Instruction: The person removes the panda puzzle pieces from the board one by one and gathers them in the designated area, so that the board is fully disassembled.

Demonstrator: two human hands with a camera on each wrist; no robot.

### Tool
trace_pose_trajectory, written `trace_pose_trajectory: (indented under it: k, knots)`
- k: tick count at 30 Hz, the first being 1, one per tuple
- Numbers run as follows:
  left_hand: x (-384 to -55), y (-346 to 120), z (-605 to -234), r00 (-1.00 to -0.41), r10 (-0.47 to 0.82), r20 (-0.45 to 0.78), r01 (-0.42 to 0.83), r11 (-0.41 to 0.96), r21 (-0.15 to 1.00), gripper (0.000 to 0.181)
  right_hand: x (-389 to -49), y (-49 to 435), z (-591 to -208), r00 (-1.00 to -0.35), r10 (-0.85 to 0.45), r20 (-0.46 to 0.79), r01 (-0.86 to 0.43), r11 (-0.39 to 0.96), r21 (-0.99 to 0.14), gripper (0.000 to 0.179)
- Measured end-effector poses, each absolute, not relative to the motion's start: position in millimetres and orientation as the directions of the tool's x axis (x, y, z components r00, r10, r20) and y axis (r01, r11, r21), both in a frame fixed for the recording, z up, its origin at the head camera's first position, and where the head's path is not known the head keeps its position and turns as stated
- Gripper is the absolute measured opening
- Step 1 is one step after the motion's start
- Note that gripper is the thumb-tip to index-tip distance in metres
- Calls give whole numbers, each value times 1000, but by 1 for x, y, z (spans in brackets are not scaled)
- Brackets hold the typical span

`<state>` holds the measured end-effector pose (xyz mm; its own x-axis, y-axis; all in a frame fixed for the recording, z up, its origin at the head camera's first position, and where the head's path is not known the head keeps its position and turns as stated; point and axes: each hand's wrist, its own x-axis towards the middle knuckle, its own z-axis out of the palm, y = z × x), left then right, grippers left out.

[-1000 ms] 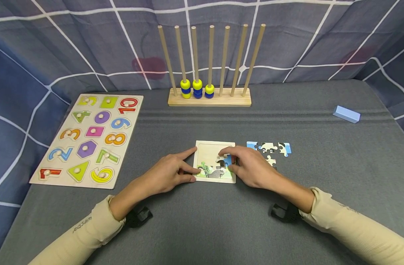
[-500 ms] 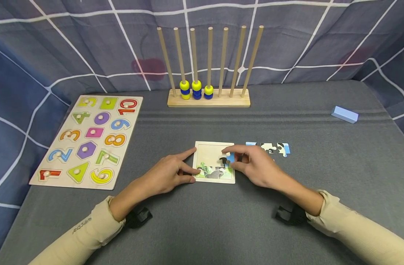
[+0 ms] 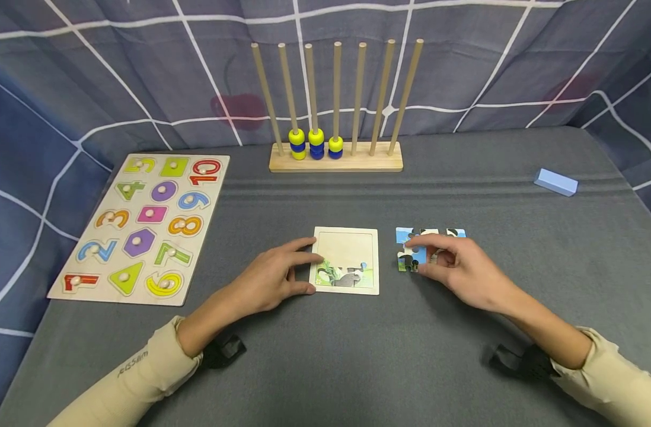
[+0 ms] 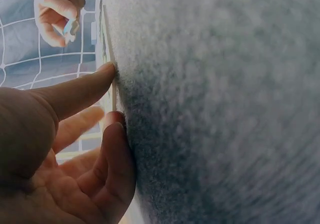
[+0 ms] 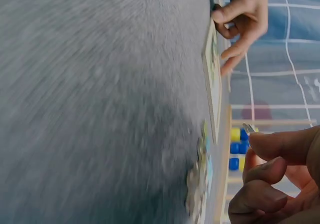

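In the head view my right hand (image 3: 466, 270) pinches a blue jigsaw piece (image 3: 420, 255) between thumb and fingers, over the loose pieces. That piece shows edge-on in the right wrist view (image 5: 249, 128). To its left lies a square wooden puzzle tray (image 3: 344, 232), with panda-picture pieces (image 3: 349, 277) along its bottom and bare wood above. My left hand (image 3: 272, 274) rests at the tray's left side, fingers extended; thumb and fingertips touch its edge. Loose pieces (image 3: 404, 235) lie right of the tray, partly hidden by my right hand.
A number-and-shape peg board (image 3: 144, 228) lies at the left. Behind the tray stands a wooden rod stand (image 3: 336, 164) with yellow and blue beads on three rods. A light blue block (image 3: 556, 182) lies at the right. A gridded cloth (image 3: 197, 59) forms the back wall.
My right hand has moved right, carrying the jigsaw piece from above the tray to above the loose pieces. One finger of my left hand has shifted upward along the tray's edge.
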<state>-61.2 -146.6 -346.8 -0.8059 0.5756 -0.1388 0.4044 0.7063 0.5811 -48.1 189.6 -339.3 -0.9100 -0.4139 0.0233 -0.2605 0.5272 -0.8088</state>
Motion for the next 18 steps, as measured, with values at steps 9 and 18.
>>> trace_pose_trajectory:
  k: [9, 18]
  knots:
    - [-65, -146, -348, -821, 552, -146, 393, 732, 557, 65, -39, 224, -338, -927, -376, -4, -222, 555, -802, 36]
    - [-69, -146, -346, -820, 554, -145, 380, 715, 587, 66, -36, 248, -345, -933, -360, 25, -247, 586, -772, 39]
